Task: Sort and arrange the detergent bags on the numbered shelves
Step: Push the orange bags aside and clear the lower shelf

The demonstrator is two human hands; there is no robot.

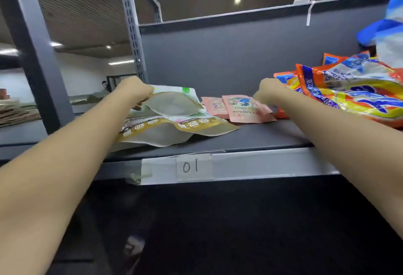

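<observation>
Both arms reach forward onto a grey metal shelf whose front edge carries a paper label with "01" written by hand. The left hand has its fingers curled around the left edge of a white and green pouch, which it holds slightly lifted at that side. This pouch lies on top of a white and gold pouch that is flat on the shelf, near the front edge. The right hand is at the back of the shelf, between two small pink sachets and a pile of orange and yellow detergent bags. Its fingers are bent and touch the edge of the pile, but I cannot tell if they really grip a bag or only rest there. The pink sachets lie side by side in the middle of the shelf, the right one partly over the left one. At the far right, above the orange pile, a blue and white bag stands against the grey back panel. A perforated upright post is at the left.
</observation>
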